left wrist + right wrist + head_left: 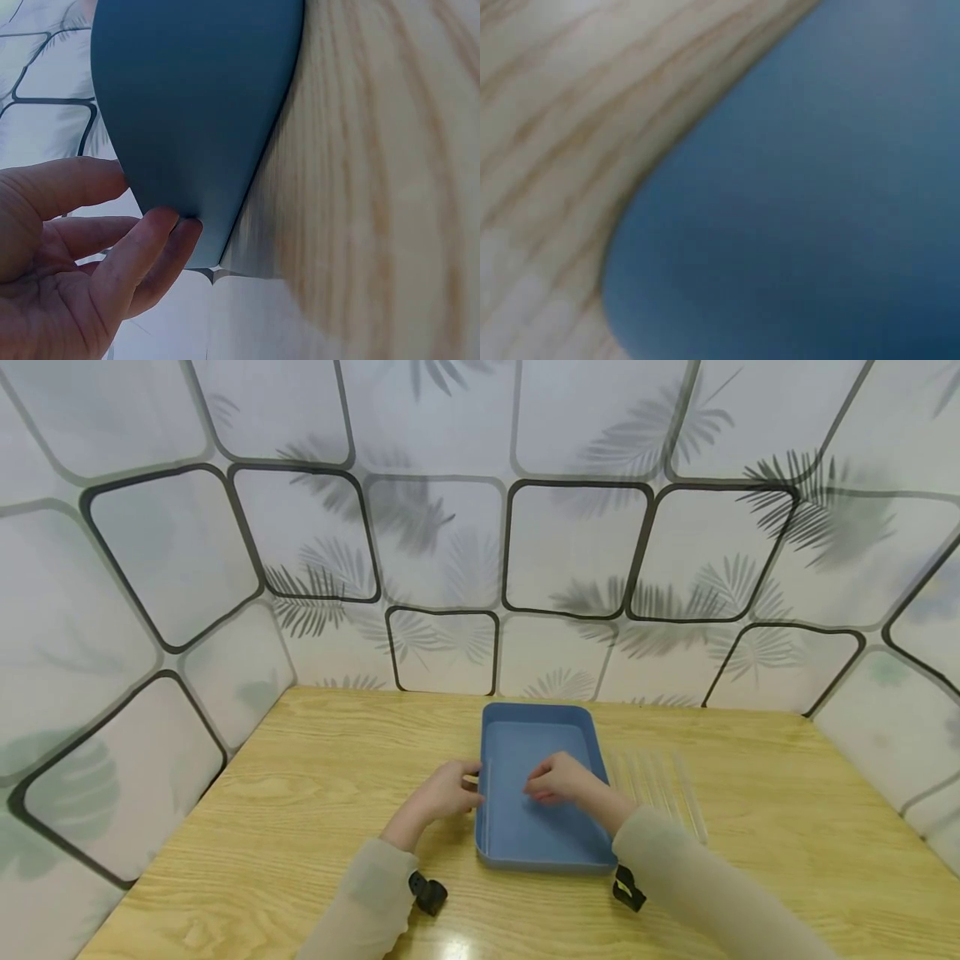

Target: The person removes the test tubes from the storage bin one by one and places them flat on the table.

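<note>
A shallow blue tray (547,853) lies on the wooden table. At its left wall is my left hand (447,789), fingers bent slightly. In the left wrist view, fingertips (161,221) touch the tray's outer wall (195,97). One thin clear stick (488,810) lies lengthwise along the tray's left inner side. Over the middle of the tray hovers my right hand (558,779), fingertips drawn together; whether they pinch something transparent cannot be made out. The right wrist view has only the tray's blue surface (795,187) and wood, without the hand.
Several thin clear sticks (690,797) lie side by side on the table, right of the tray, partly behind the right forearm. Patterned wall covering (442,652) rises at the table's back and both sides. Black wrist straps (427,893) hang below the sleeves.
</note>
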Demonstrator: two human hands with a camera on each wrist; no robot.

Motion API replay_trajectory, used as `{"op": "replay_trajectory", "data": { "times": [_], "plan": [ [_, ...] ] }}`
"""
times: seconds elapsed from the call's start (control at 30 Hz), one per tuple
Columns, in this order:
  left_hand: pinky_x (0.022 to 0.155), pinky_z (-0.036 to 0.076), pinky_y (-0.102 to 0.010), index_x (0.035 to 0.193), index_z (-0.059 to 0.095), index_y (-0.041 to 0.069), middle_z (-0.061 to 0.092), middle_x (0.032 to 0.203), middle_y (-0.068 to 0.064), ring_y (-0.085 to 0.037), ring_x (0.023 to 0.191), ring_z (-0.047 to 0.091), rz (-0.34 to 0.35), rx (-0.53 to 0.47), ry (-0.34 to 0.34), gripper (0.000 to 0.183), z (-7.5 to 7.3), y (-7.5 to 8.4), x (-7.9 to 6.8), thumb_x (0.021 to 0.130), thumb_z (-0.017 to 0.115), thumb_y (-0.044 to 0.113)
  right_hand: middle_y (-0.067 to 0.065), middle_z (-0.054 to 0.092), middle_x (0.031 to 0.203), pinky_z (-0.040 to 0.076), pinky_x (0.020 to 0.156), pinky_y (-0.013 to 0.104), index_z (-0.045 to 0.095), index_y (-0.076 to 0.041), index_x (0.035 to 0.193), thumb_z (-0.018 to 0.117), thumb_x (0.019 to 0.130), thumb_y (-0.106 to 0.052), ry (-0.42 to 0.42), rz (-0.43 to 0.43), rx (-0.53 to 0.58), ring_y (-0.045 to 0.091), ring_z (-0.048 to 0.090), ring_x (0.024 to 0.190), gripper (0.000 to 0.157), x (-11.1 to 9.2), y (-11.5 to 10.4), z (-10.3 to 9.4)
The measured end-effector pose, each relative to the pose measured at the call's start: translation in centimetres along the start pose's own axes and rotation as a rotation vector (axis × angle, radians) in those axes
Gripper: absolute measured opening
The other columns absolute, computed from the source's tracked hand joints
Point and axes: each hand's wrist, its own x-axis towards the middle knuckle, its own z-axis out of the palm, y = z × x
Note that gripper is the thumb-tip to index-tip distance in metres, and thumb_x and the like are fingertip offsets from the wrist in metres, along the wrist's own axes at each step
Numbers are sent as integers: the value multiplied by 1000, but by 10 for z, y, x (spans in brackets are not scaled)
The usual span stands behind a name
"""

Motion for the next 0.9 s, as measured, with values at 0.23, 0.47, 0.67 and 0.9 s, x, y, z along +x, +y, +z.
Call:
{"op": "replay_trajectory", "data": {
  "times": [0.23,0.47,0.67,0.9],
  "plan": [
    [68,50,-33,130,34,-11,43,125,-24,-33,103,52,-7,-12,-6,56,0,0,0,81,58,-1,11,64,71,51,60,29,61,12,95,66,74,-2,-41,20,5,15,61,62,26,3,2,12],
    [69,50,-35,129,36,-10,45,124,-25,-34,102,53,15,9,-10,54,-2,4,-2,81,58,-2,11,65,73,51,62,30,63,9,94,67,73,-4,-59,48,22,17,62,65,25,5,-1,22],
    [70,50,-36,129,36,-10,44,124,-25,-34,102,53,16,16,-14,53,-2,3,-2,81,58,-2,10,65,71,51,61,29,64,8,93,68,73,-5,-60,55,29,15,62,63,24,8,-5,30],
    [70,50,-35,129,37,-10,44,124,-25,-34,102,53,23,23,-17,53,-1,3,-1,81,58,-2,10,64,69,51,60,28,64,8,90,67,73,-3,-51,63,40,14,61,62,20,8,-9,38]
  ]
}}
